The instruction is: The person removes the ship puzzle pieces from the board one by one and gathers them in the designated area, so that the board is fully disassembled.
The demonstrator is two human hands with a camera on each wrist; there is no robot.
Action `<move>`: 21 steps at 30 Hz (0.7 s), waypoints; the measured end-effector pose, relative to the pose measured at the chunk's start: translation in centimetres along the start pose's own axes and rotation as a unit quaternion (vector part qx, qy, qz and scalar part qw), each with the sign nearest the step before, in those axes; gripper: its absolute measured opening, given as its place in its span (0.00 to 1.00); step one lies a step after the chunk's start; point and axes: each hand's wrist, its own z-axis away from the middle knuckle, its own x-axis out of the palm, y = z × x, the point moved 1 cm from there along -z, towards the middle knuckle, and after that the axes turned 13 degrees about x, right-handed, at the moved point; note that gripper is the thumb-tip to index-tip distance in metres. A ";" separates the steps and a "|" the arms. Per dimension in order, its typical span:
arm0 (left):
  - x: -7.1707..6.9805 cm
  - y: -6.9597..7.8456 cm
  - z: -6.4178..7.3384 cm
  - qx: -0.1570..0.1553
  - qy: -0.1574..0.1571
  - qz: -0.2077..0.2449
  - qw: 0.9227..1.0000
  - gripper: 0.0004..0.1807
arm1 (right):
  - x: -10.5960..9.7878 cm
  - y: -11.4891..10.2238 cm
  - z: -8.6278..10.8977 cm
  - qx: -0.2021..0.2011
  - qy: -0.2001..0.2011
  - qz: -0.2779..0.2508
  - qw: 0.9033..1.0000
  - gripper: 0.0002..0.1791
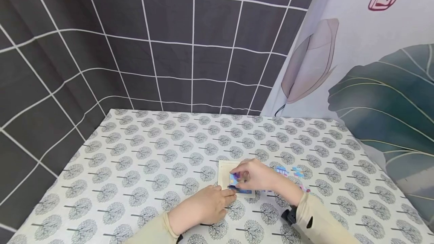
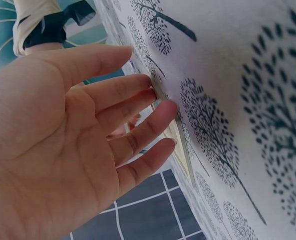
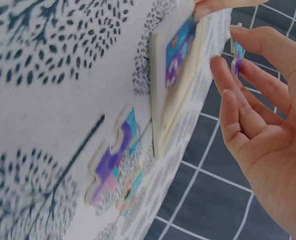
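A pale wooden puzzle tray [image 1: 223, 171] lies on the table, with joined colourful pieces [image 3: 180, 50] along its near side. Above it, my right hand [image 1: 259, 176] pinches a jigsaw piece [image 3: 236, 55] between thumb and fingertips, the piece showing blue and purple and held on edge in the right wrist view. My left hand [image 1: 207, 203] rests at the tray's near left corner, palm inward. Its fingers [image 2: 137, 137] are loosely extended, tips right at the tray's edge. The right hand hides part of the tray in the head view.
Several loose jigsaw pieces lie right of the tray, among them a blue one [image 1: 298, 171] and a purple one [image 3: 110, 162]. A tree-print cloth [image 1: 152, 165] covers the table. Behind it hangs a dark gridded curtain [image 1: 173, 59], with a leaf-print one [image 1: 390, 104] at right.
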 end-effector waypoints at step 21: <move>0.1 -0.3 -0.4 -0.004 0.001 0.033 0.999 0.25 | -2.0 1.5 4.8 0.030 0.000 -0.008 1.000 0.21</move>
